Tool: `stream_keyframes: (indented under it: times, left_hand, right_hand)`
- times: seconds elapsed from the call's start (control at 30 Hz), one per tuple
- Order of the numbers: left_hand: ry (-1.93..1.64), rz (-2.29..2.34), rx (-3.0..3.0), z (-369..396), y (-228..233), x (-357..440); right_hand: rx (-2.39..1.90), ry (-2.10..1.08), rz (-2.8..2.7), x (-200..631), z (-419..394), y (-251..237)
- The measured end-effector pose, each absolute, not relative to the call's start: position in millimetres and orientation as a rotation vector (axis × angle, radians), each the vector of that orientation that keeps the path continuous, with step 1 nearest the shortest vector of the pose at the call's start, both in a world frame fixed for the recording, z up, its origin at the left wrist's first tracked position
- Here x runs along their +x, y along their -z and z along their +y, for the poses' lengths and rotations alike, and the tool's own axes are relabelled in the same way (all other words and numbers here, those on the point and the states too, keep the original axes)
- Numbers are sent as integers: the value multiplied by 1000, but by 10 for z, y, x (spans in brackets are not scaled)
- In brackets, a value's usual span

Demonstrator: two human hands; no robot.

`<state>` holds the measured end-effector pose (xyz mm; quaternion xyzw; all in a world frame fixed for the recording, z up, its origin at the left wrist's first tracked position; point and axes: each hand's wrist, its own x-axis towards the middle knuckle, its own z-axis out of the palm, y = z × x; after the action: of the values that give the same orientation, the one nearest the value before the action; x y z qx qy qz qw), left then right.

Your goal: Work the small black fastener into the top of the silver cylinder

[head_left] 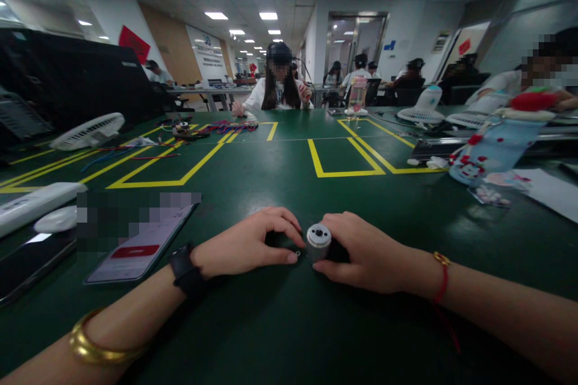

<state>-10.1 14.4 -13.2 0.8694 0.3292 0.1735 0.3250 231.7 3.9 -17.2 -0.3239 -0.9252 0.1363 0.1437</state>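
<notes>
My right hand [361, 249] is wrapped round a small silver cylindrical motor [318, 240] standing upright on the green table. Its round top end shows a dark centre and small holes. Just left of it, my left hand [264, 237] brings thumb and forefinger close together in a pinch. A tiny metal ring [298, 253] sits at those two fingertips, next to the motor but apart from it. The other fingers of my left hand are curled above the table.
Phones [135, 240] and a white mouse-like object [58, 219] lie left on the green table [253, 337]. Wires [230, 126] and a white fan [90, 131] are farther back. At right stands a blue bottle [497, 147] by white paper [553, 192]. A person [280, 87] sits opposite.
</notes>
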Motion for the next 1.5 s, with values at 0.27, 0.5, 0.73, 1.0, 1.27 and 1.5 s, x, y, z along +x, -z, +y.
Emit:
stream_keyframes:
  times: [0.27, 0.5, 0.73, 1.0, 1.27, 1.5]
  left_hand:
    - [-475, 870, 2257, 138, 128, -96]
    - [-481, 861, 2248, 140, 127, -90]
    - [-490, 879, 2239, 135, 131, -84]
    - [-500, 862, 2262, 135, 138, -85]
    - [-490, 870, 2268, 133, 126, -84]
    - [-536, 899, 2157, 155, 151, -86]
  right_hand:
    - [-921, -401, -2669, 2330, 44, 169]
    - [-922, -402, -2667, 2323, 34, 166]
    - [-920, -395, -2656, 2327, 39, 167]
    - [-923, -382, -2664, 2321, 46, 180]
    - [-919, -395, -2655, 2322, 41, 180]
    - [-927, -415, -2652, 2327, 40, 177]
